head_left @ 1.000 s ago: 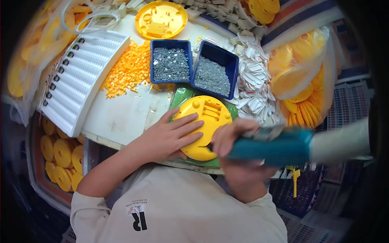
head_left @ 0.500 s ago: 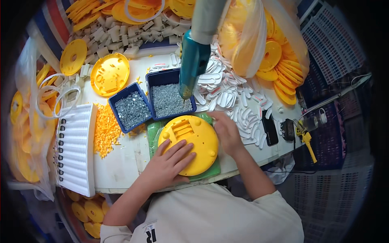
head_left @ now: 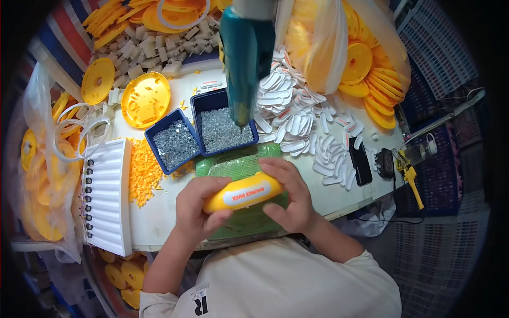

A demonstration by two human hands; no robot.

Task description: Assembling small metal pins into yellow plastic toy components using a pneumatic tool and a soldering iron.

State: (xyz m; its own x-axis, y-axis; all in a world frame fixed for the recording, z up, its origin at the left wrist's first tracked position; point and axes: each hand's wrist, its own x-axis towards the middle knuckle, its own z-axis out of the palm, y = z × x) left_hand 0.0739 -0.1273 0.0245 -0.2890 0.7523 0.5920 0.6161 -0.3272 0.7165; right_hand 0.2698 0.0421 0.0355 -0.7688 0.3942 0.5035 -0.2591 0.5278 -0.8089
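A round yellow plastic housing (head_left: 245,181) is tilted up on edge above the green padded mat (head_left: 249,216). Its rim faces up, and a white oval plate with orange lettering (head_left: 247,195) is set into it. My left hand (head_left: 197,206) grips the left end, fingers behind and thumb in front. At the right end, my right hand (head_left: 292,197) has its fingers over the far side and its thumb near the front. The housing's flat faces are mostly hidden. Beyond the mat hangs a teal electric screwdriver (head_left: 246,69), its bit over a screw bin.
Two blue bins (head_left: 228,150) hold small metal parts. Orange pieces (head_left: 143,172) lie left, beside a white ridged tray (head_left: 108,196). White oval plates (head_left: 299,127) are heaped right, near a black phone (head_left: 360,161) and a yellow-handled tool (head_left: 412,185). Yellow discs (head_left: 356,62) fill bags behind.
The housing has gone from lying flat on the mat to standing on edge in both hands. My right hand has moved onto it. The screwdriver looks larger and slightly shifted left.
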